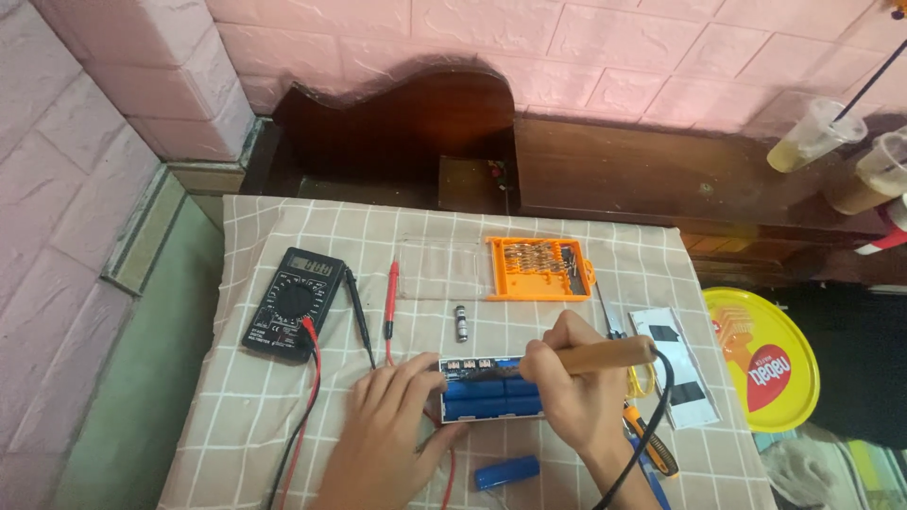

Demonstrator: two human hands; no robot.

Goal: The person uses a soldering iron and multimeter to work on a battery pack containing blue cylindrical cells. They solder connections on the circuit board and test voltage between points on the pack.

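Note:
A blue battery pack [484,397] with a grey circuit strip along its far edge lies on the checked cloth [529,236]. My left hand [392,430] rests flat against its left end and holds it steady. My right hand [567,382] grips a wooden-handled soldering iron [614,355], its tip hidden behind my fingers over the pack. The iron's black cord runs down toward me on the right.
A black multimeter [293,302] with black and red probes [390,297] lies at the left. An orange bit case [539,268], a small cylinder [461,322], a loose blue cell [506,472], an orange-handled tool [652,442], a yellow tray [770,359] and drink cups [814,135] surround the work.

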